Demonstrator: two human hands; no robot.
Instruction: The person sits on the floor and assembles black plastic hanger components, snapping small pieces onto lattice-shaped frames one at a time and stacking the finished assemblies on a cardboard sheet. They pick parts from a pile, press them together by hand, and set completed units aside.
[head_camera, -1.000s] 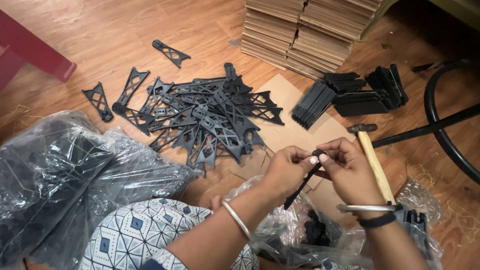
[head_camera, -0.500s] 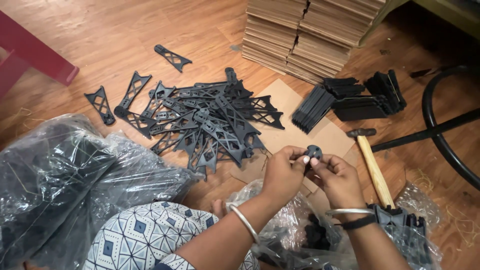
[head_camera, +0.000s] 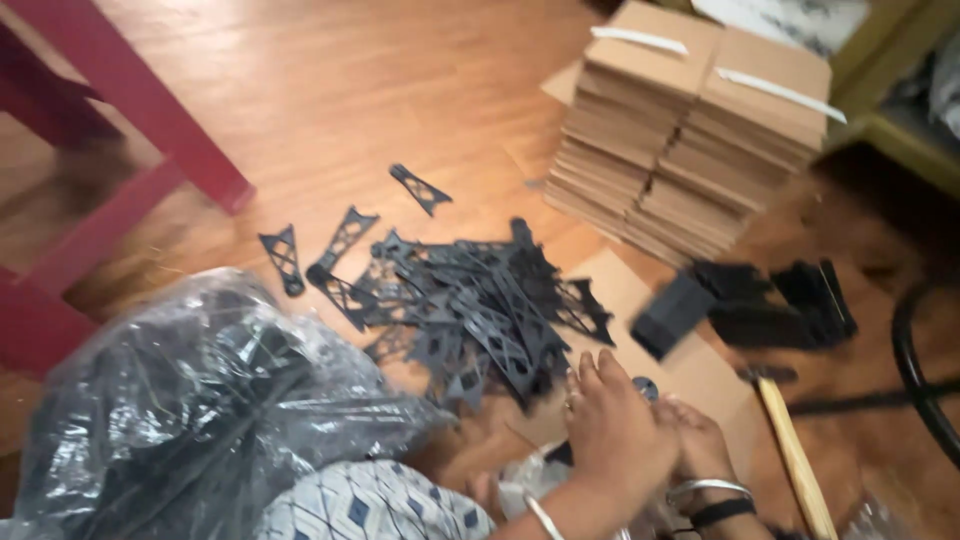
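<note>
While we look down through the head camera, the only view we have, our left hand (head_camera: 612, 432) and right hand (head_camera: 698, 440) are pressed together low in the frame, over a flat sheet of cardboard (head_camera: 640, 300) on the wooden floor (head_camera: 330, 90). Both hands are curled closed around a small black part (head_camera: 646, 387), of which only a round tip shows above the knuckles; the picture is blurred, so it may be a second piece that we see there.

To do this well, we should keep the part pinched firmly near its joint, hold both wrists steady, and press straight rather than twisting.

Just beyond the hands lies a loose heap of black lattice brackets (head_camera: 480, 310), with a few strays scattered to the left. A hammer (head_camera: 790, 450) rests just right of the right hand.

As for containers: a crinkled clear plastic bag (head_camera: 200, 400) at lower left holds more dark parts. Two stacks of flattened cardboard boxes (head_camera: 690, 130) stand at the top right, with neat rows of black pieces (head_camera: 760, 305) below them.
</note>
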